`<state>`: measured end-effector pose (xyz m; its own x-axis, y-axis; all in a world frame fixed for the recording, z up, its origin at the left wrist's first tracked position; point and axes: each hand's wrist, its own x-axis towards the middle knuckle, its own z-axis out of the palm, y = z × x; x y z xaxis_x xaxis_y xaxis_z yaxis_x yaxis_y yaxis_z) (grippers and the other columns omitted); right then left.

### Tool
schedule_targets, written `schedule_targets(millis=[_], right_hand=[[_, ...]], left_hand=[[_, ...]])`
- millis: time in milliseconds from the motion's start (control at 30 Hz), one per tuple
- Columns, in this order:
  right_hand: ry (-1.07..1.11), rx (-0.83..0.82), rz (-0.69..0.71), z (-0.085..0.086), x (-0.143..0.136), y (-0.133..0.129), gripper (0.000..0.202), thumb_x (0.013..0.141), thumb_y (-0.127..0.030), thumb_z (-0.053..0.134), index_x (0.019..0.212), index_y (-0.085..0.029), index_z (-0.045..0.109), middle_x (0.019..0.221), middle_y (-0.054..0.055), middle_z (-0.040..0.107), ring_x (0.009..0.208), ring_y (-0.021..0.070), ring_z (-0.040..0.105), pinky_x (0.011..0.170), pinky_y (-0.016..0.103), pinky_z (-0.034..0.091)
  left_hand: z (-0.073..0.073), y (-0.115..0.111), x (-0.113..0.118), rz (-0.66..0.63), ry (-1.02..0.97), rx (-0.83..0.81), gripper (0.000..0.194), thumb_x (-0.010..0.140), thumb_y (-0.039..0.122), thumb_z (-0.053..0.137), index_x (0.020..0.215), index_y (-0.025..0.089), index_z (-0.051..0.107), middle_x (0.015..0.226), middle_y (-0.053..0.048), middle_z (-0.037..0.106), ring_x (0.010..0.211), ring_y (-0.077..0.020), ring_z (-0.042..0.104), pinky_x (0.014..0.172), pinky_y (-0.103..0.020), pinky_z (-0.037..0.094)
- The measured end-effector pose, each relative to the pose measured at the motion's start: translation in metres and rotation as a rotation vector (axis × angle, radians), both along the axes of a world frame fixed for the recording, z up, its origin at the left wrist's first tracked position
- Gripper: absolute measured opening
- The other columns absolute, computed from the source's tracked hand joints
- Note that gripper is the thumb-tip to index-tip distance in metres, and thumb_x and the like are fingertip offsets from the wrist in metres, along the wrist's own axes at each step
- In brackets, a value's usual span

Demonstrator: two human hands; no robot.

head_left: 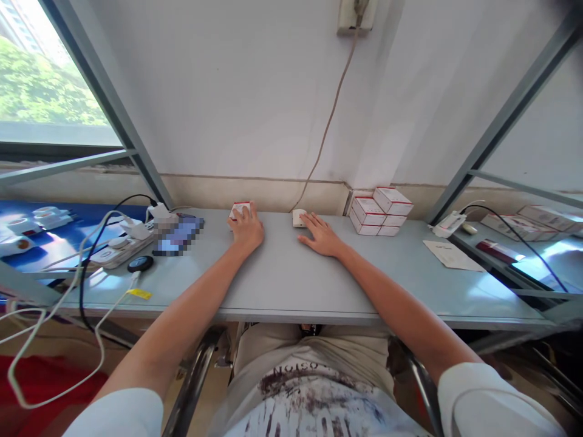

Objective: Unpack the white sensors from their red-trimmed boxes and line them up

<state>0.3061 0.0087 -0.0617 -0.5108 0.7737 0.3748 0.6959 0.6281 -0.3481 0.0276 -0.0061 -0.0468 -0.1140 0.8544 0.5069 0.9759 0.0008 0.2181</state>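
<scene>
My left hand [247,229] rests at the far side of the grey table, with its fingers bent over a small white and red box [239,208]. The fingers cover much of that box. To the right, my right hand [322,235] lies low over the tabletop, palm down with fingers stretched out. Its fingertips reach the edge of a small white block-like thing [297,218], whose kind I cannot make out. Farther right, several small white and red boxes [368,210] are stacked against the wall, apart from both hands.
A phone [180,235], a white power strip [119,250] and a round black object [140,263] lie at the left among loose cables. A beige cord [328,121] hangs from the wall socket [356,17]. A paper sheet [452,255] lies right. Metal frame posts flank the table [291,285].
</scene>
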Motion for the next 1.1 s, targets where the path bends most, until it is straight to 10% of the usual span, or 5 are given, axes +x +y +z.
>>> schedule_targets(millis=[333, 600, 867, 1100], right_hand=[[-0.156, 0.074, -0.026, 0.001, -0.002, -0.001, 0.083, 0.106, -0.071, 0.043, 0.175, -0.029, 0.024, 0.18, 0.014, 0.024, 0.166, 0.0387, 0.024, 0.129, 0.06, 0.032], [-0.06, 0.18, -0.05, 0.005, -0.003, -0.002, 0.065, 0.105, -0.061, 0.053, 0.158, -0.023, 0.053, 0.149, 0.019, 0.054, 0.137, 0.0379, 0.052, 0.12, 0.059, 0.04], [-0.072, 0.108, -0.066, 0.007, 0.0, -0.007, 0.065, 0.104, -0.06, 0.056, 0.156, -0.022, 0.05, 0.168, 0.018, 0.041, 0.15, 0.0397, 0.042, 0.123, 0.06, 0.037], [-0.104, 0.059, -0.181, 0.011, 0.009, -0.008, 0.056, 0.104, -0.061, 0.056, 0.145, -0.023, 0.059, 0.144, 0.016, 0.064, 0.135, 0.0392, 0.051, 0.115, 0.055, 0.044]], left_hand=[[0.004, 0.0, 0.002, 0.071, 0.094, -0.032, 0.063, 0.105, 0.029, 0.042, 0.166, 0.012, 0.038, 0.157, -0.031, 0.049, 0.147, -0.0544, 0.037, 0.112, -0.083, 0.028], [0.014, -0.005, 0.0, 0.038, 0.077, -0.041, 0.066, 0.104, 0.042, 0.05, 0.163, 0.013, 0.042, 0.152, -0.03, 0.05, 0.139, -0.0512, 0.045, 0.111, -0.074, 0.036], [0.008, 0.004, -0.005, 0.023, 0.11, -0.081, 0.057, 0.103, 0.05, 0.054, 0.147, 0.014, 0.053, 0.151, -0.029, 0.053, 0.143, -0.0493, 0.043, 0.115, -0.074, 0.032], [0.009, 0.006, -0.009, 0.021, 0.131, -0.08, 0.064, 0.1, 0.056, 0.06, 0.147, 0.014, 0.053, 0.149, -0.027, 0.056, 0.137, -0.0466, 0.049, 0.113, -0.067, 0.036]])
